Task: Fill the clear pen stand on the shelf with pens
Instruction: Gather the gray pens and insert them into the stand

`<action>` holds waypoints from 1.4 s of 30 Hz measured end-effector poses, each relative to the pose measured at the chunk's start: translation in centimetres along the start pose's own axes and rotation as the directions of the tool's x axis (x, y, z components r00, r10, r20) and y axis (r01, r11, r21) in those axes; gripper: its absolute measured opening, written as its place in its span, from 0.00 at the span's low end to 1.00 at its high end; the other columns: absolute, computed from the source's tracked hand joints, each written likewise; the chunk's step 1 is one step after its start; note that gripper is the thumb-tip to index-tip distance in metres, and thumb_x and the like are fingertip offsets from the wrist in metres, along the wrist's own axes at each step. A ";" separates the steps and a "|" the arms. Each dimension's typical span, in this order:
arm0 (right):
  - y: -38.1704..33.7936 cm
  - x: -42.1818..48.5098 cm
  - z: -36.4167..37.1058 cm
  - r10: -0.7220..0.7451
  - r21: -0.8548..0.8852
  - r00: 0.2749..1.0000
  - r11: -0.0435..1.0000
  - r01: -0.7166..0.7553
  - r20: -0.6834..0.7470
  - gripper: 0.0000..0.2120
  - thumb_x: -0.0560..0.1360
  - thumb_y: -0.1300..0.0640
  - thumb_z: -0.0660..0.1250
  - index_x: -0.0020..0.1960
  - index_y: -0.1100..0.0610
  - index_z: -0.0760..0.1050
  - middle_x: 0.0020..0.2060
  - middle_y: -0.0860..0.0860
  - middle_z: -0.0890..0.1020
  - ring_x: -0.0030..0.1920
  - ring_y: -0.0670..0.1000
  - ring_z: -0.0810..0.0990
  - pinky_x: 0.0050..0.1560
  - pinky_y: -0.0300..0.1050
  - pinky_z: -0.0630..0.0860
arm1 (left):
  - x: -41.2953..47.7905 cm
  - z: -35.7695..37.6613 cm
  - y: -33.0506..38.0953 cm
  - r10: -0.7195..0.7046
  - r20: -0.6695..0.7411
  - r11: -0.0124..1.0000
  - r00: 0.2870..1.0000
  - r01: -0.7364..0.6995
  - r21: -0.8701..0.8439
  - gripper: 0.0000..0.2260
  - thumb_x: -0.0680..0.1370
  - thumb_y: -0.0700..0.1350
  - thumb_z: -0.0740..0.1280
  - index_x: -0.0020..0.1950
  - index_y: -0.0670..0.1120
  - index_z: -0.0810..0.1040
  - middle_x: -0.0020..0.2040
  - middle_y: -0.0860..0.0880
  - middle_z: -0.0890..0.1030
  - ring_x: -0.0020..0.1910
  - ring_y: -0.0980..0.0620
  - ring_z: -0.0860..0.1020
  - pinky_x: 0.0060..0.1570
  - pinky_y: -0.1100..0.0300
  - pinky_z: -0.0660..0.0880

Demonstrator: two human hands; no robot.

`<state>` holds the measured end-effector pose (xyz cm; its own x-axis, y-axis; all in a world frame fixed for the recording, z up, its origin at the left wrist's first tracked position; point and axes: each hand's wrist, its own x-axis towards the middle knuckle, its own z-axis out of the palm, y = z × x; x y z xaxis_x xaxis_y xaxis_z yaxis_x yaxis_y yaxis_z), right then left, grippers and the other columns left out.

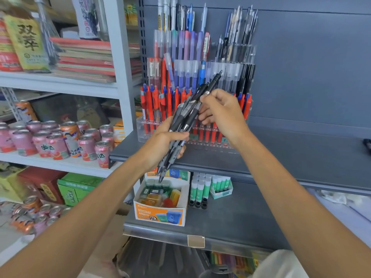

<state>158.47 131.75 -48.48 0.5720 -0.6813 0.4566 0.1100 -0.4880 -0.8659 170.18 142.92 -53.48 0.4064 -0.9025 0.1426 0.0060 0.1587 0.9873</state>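
while left hand [160,142] grips tilted black pen bundle [186,117], right hand [222,113] pinches top pen [215,79]

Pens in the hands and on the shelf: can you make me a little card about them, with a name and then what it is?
left hand: grips a bundle of black pens, tips pointing down
right hand: pinches a single black pen that sticks up from the bundle
clear pen stand: on the grey shelf, behind the hands, holding many pens
front row of stand: orange pens
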 end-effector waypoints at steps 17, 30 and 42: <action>-1.6 0.7 5.9 0.013 0.219 1.000 0.975 -0.018 0.021 0.06 0.79 0.61 0.63 0.44 0.61 0.73 0.33 0.55 0.79 0.32 0.52 0.80 0.34 0.43 0.80 | -3.0 -6.0 0.9 0.086 -0.087 0.987 0.992 -0.097 -0.128 0.17 0.78 0.34 0.61 0.66 0.43 0.69 0.33 0.45 0.70 0.27 0.47 0.69 0.28 0.57 0.67; -1.8 2.4 8.3 -0.098 -0.076 0.990 0.993 0.091 -0.101 0.05 0.78 0.59 0.67 0.46 0.60 0.78 0.37 0.51 0.83 0.32 0.46 0.83 0.31 0.38 0.78 | -3.6 -10.6 0.6 0.108 -0.213 0.984 0.971 -0.135 -0.115 0.22 0.78 0.35 0.62 0.72 0.43 0.64 0.31 0.45 0.72 0.27 0.47 0.69 0.28 0.58 0.68; -0.8 3.6 11.5 -0.155 -0.486 0.987 0.861 0.151 0.033 0.08 0.75 0.60 0.67 0.38 0.58 0.79 0.27 0.52 0.82 0.28 0.48 0.83 0.48 0.46 0.82 | -2.8 -13.4 0.7 0.166 -0.225 0.977 0.960 -0.191 -0.093 0.10 0.78 0.36 0.63 0.57 0.47 0.71 0.36 0.45 0.74 0.28 0.47 0.71 0.31 0.56 0.68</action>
<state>169.77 135.92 -48.49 0.5745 -0.5794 0.5781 -0.2139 -0.7880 -0.5773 181.26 150.89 -54.08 0.5969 -0.7499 0.2852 0.0135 0.3648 0.9310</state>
